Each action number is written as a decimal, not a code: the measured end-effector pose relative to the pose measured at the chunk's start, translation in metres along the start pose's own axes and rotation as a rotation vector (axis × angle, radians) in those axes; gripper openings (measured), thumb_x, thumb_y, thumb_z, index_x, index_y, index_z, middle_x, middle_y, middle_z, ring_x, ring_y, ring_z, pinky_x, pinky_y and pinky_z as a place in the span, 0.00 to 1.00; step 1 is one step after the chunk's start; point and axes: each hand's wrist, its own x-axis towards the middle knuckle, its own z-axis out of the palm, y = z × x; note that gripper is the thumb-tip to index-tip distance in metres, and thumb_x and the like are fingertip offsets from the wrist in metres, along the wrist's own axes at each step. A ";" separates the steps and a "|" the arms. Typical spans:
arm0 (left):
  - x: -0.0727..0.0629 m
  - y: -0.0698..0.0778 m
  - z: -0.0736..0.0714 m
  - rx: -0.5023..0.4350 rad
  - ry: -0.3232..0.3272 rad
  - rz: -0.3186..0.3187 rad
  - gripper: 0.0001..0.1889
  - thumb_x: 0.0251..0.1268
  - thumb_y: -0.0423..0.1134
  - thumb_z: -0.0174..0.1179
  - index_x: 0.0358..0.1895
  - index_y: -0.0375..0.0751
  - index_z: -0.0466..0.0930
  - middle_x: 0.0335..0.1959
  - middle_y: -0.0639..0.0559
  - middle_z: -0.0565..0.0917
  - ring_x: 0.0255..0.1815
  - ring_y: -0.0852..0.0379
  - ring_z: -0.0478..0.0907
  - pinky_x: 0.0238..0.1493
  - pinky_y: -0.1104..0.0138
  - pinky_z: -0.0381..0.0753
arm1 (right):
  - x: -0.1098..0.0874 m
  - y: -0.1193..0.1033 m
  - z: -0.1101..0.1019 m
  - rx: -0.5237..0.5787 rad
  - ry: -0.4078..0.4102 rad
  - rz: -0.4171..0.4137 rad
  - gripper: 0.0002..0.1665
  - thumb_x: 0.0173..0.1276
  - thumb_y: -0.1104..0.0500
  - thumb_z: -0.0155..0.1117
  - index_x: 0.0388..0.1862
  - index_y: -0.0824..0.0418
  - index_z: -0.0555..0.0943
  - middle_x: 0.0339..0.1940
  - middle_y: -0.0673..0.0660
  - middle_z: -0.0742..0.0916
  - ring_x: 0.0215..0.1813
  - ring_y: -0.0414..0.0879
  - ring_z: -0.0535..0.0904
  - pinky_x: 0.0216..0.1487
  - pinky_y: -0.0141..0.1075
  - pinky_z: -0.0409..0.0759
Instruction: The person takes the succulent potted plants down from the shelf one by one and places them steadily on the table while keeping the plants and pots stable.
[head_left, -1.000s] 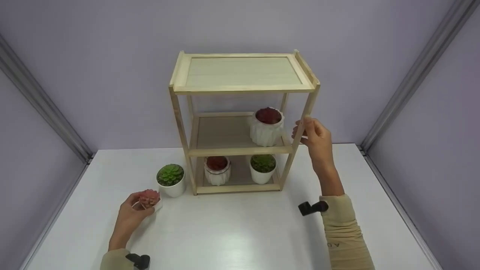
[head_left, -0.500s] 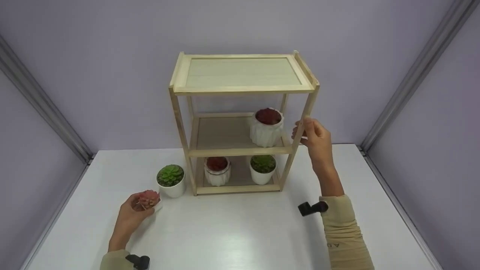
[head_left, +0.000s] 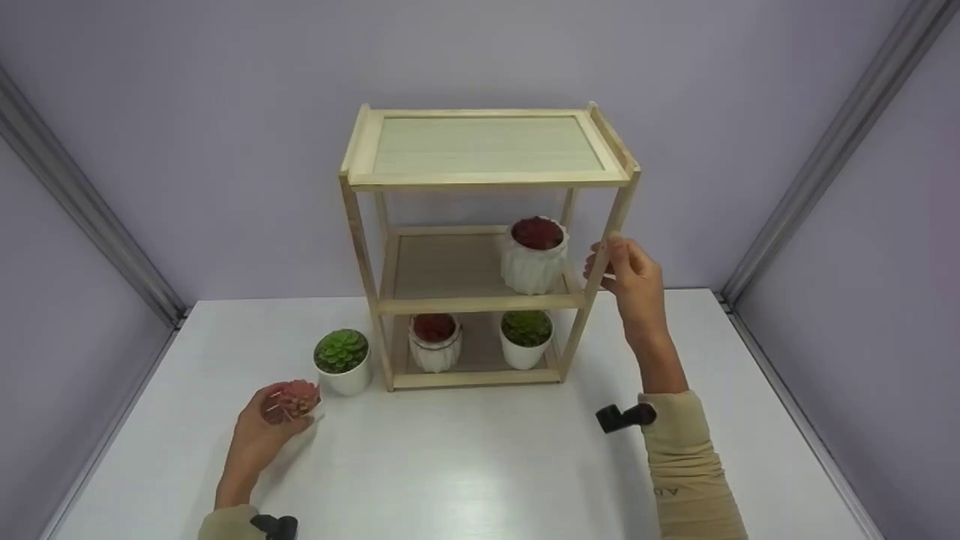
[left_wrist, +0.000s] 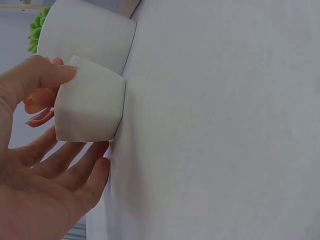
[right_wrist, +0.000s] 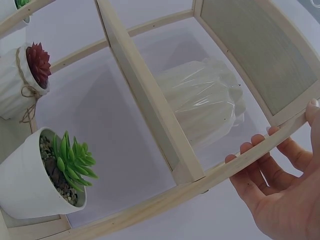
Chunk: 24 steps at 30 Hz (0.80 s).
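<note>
The left hand (head_left: 257, 436) holds a small white pot (left_wrist: 92, 105) with a pink plant (head_left: 300, 399) on the white surface (head_left: 465, 457), just beside a larger pot (head_left: 349, 380) of green leaves. The right hand (head_left: 639, 281) grips the right front post (head_left: 619, 210) of a wooden rack (head_left: 480, 306). A ribbed pot (head_left: 532, 271) stands on its middle shelf; below, a twine-tied pot (head_left: 435, 358) stands left of another green-leaved pot (head_left: 524, 355).

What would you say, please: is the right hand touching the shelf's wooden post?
Touching. The right wrist view shows the right hand gripping the wooden post, its fingers curled round the edge with no gap.
</note>
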 end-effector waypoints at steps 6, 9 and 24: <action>-0.006 0.009 -0.003 0.039 0.031 -0.019 0.58 0.60 0.53 0.78 0.85 0.37 0.49 0.82 0.28 0.58 0.82 0.29 0.59 0.82 0.43 0.65 | -0.001 0.000 -0.001 0.016 -0.005 -0.004 0.22 0.85 0.45 0.54 0.46 0.60 0.86 0.37 0.55 0.88 0.44 0.47 0.86 0.50 0.36 0.88; -0.011 0.016 -0.006 0.049 0.050 -0.005 0.59 0.60 0.55 0.78 0.85 0.38 0.48 0.84 0.30 0.56 0.84 0.30 0.56 0.82 0.44 0.65 | -0.002 0.001 -0.002 0.019 -0.011 -0.009 0.23 0.85 0.46 0.54 0.48 0.63 0.85 0.38 0.55 0.88 0.44 0.47 0.86 0.50 0.37 0.89; -0.031 0.066 -0.005 -0.005 0.235 0.261 0.43 0.63 0.49 0.76 0.78 0.42 0.66 0.74 0.42 0.73 0.77 0.44 0.71 0.69 0.80 0.73 | -0.006 -0.002 -0.010 -0.110 -0.032 0.004 0.24 0.83 0.44 0.57 0.53 0.63 0.85 0.46 0.56 0.91 0.53 0.46 0.88 0.59 0.33 0.87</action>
